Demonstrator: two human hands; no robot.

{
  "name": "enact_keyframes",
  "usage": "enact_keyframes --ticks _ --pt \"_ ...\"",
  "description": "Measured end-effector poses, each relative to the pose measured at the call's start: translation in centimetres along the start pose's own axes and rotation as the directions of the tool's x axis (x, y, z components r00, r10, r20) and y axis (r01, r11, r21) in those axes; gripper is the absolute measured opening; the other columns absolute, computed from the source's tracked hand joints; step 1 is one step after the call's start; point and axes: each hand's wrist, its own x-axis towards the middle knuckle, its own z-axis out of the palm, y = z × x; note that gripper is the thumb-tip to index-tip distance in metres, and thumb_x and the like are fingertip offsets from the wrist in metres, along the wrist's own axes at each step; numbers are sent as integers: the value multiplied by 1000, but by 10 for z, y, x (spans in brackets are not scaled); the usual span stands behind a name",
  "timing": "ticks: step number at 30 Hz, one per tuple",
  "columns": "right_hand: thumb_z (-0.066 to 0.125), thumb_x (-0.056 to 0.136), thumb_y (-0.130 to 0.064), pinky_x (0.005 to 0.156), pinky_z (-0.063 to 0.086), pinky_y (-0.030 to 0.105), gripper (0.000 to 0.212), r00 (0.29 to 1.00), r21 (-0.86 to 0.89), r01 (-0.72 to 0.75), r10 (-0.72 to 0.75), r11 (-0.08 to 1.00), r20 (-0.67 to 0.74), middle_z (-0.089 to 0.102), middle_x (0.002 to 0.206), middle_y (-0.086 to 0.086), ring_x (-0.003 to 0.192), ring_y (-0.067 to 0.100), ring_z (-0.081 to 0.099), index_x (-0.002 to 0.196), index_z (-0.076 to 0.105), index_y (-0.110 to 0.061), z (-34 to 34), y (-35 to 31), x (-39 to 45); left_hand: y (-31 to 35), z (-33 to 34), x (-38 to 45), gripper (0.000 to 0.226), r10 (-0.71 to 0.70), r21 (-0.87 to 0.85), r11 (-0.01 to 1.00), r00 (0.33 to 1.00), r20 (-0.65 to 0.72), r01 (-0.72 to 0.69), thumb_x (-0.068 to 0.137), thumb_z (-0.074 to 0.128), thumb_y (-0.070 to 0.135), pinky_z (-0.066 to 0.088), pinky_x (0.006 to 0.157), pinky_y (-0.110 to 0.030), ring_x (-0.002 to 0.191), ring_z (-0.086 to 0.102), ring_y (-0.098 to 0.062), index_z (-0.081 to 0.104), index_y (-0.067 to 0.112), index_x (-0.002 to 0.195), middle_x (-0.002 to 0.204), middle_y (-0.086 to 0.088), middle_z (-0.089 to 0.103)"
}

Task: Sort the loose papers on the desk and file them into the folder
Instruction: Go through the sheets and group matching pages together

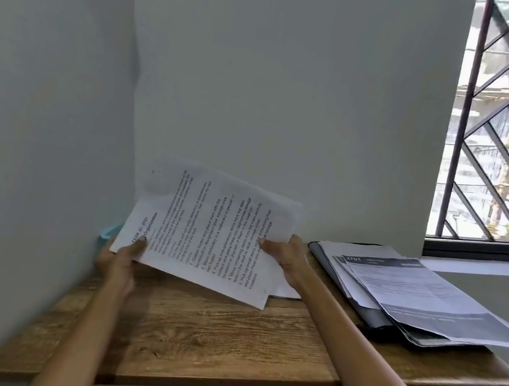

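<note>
Head view: left hand (123, 256) and right hand (284, 255) each grip an end of a sheaf of printed papers (208, 235), held tilted above the worktop's (196, 331) back left corner. Dark folder (347, 289) lies at the right edge under more sheets (420, 299).

Showing pale walls (277, 82) meeting at ten o'clock, wooden desk (212, 333) lying at six, daylight glowing through barred window (507, 129) at two, outside perhaps foliage.

mostly buried under the stacked papers (420, 299) at 3 o'clock — dark folder (319, 253); blurred past reading — small print on the held sheets (209, 232); half hidden behind them at 9 o'clock, a teal object (109, 232).
</note>
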Motion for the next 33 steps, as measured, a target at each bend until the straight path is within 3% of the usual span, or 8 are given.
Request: enact_keyframes --ticks 7,12,15,19,22,27,30,33 --pt "72 75 6 83 56 45 32 999 -243 52 -47 969 25 68 106 20 95 34 66 106 65 3 -7 -15 2 38 -8 -2 42 74 454 867 953 293 -207 74 72 -6 53 75 -32 89 62 -25 61 4 113 108 -12 64" --pt "73 76 -1 77 57 37 20 987 -383 40 23 923 159 70 96 7 85 24 68 92 65 -9 -2 -22 -8 48 -13 -3 22 47 347 926 959 280 -147 78 71 5 49 64 -29 76 62 -19 64 3 99 102 -14 64" --pt "74 75 0 80 57 41 24 981 -304 12 47 953 186 71 97 10 86 26 68 96 65 -8 -2 -20 -13 43 -22 -7 15 -33 322 943 942 334 -81 79 70 14 54 61 -28 71 69 -21 66 7 91 98 -16 68" --pt "72 76 3 71 59 36 23 987 -208 -25 58 978 152 72 89 9 77 24 70 97 65 -4 3 -14 -20 35 -17 -19 25 -23 424 889 906 424 -175 89 60 20 51 57 -22 73 66 -14 60 10 112 91 -1 68" --pt "72 77 -1 65 58 34 18 997 -238 9 8 971 74 71 85 7 73 23 69 93 64 -6 12 -20 -19 41 -4 -19 15 13 460 857 901 434 -233 93 54 27 53 51 -19 61 66 -8 62 16 99 84 -2 66" --pt "72 79 -2 58 56 27 22 994 -172 111 -114 979 -5 71 83 5 65 14 70 99 63 -2 23 -31 -17 50 8 -18 35 47 403 891 925 377 -210 90 57 36 50 65 -31 81 64 -22 57 9 112 96 -8 66" --pt "71 80 -1 63 58 29 21 1000 -201 23 -19 979 19 71 93 9 70 15 71 98 63 -7 18 -8 -27 21 -9 -27 12 -7 408 902 940 341 -141 92 56 24 51 70 -36 77 62 -19 57 17 102 98 -9 65" --pt "69 79 4 68 59 31 28 993 -117 -110 115 987 33 70 101 13 79 19 71 103 63 -8 12 16 -35 0 -25 -37 23 -61 420 904 953 297 -73 90 60 23 50 87 -49 92 64 -29 58 18 112 110 -10 66"
